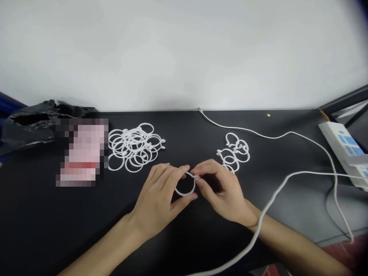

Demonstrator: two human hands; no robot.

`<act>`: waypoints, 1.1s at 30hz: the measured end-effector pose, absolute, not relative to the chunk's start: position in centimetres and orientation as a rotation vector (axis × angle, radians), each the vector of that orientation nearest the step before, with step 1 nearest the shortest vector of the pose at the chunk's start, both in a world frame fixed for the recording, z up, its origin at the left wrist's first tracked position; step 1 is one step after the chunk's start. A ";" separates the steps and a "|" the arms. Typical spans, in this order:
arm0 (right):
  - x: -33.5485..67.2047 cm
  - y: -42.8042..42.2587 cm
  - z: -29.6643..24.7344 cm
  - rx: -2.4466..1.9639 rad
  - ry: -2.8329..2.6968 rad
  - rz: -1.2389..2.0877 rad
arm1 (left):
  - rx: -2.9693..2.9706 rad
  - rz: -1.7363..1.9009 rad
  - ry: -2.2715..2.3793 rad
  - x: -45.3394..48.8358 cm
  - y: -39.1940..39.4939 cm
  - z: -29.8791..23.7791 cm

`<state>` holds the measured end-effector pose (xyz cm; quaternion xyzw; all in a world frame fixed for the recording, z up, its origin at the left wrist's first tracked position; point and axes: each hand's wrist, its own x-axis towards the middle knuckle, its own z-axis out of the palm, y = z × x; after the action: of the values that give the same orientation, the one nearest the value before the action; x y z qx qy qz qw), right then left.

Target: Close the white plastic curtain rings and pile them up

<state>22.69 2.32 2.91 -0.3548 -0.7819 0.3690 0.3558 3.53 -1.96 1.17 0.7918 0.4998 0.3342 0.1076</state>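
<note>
Item one, a white ring (184, 194): I have it at the centre of my clock, between both hands, over the black table (186, 138). Its small end tabs point to about two o'clock.

Item two, left hand (156, 197), at nine o'clock: half open, thumb and forefinger spread across the ring and holding it.

Item three, right hand (222, 191), at three o'clock: thumb and forefinger nearly closed, pinching the tabs.

Item four, large pile of white rings (132, 143), at ten o'clock, overlapping.

Item five, smaller group of white rings (238, 151), at two o'clock, just beyond the right hand, which partly hides it.

Sundries: a pixelated pink object (87, 145), towards half past nine; a black plastic bag (34, 126) farther out, towards ten; a white power strip (340, 142), towards half past two; a thick white cable (260, 224), crossing above the right forearm at four.
</note>
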 end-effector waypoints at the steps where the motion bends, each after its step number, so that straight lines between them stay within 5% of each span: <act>1: 22.6 2.3 2.8 -0.904 -2.037 0.950 | 2.329 0.976 1.473 3.5 -1.9 1.2; 33: 22.4 2.4 2.0 -0.856 -2.083 0.945 | 2.254 0.965 1.470 3.5 -1.8 1.2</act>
<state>22.43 2.40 2.04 -0.3292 -0.8013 0.3637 0.3425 3.52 -1.77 1.17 0.7806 0.5091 0.3341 0.1408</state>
